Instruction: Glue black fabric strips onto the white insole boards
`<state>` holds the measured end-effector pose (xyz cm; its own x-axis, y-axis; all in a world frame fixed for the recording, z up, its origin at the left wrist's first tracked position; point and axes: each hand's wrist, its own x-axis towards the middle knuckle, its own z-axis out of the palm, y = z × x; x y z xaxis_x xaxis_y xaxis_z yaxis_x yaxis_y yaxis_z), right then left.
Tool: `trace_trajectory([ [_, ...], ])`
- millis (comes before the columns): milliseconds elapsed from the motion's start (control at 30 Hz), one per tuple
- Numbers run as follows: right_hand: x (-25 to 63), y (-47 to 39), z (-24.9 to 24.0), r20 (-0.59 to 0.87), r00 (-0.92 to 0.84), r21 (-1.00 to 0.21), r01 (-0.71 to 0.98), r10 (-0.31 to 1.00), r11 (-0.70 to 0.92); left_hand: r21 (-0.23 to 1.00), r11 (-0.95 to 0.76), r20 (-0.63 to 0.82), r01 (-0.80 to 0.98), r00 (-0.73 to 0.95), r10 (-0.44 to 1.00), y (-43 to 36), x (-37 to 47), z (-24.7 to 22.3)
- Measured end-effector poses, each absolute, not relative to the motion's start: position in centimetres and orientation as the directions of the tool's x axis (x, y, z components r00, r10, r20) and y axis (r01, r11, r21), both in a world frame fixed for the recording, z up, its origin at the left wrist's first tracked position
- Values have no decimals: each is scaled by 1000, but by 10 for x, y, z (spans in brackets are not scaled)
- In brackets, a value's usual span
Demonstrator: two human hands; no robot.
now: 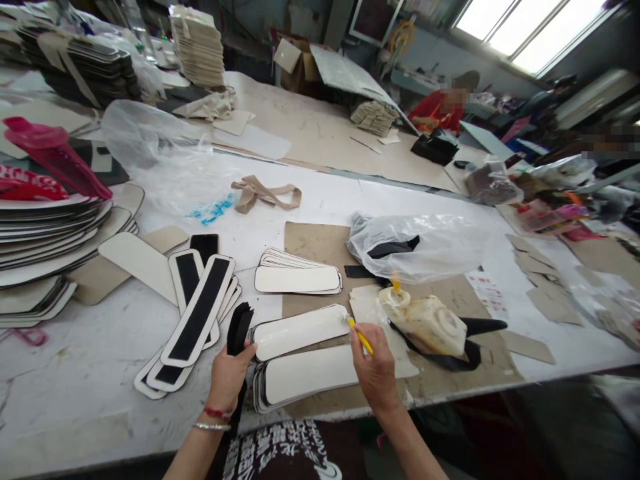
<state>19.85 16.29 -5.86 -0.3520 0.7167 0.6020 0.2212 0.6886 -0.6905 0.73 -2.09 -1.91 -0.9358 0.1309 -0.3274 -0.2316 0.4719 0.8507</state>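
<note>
While the left hand grips a bunch of black strips at lower centre, the right hand pinches a yellow brush, its tip on the upper white panel. A glue bottle lies just right on the surface.

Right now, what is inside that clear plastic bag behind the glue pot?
Through the clear plastic bag a black strip shows. The crumpled, glaring plastic hides whatever else it holds.
</note>
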Motion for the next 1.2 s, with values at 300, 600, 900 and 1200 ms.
trace_trajectory([
  [300,187,135,-75,578,-533,-607,225,618,762,839,495,-331,-225,-934,136,-20,8,-18],
  [600,190,142,-83,601,-523,-591,217,604,777,838,491,-341,-237,-930,133,-21,11,-16],
  [900,155,88,-45,420,-605,-894,-147,677,423,864,433,-348,-258,-927,143,-19,14,-10],
  [1200,144,96,-58,-146,-646,-924,-183,750,-337,867,435,-331,-245,-934,135,-12,18,1],
])
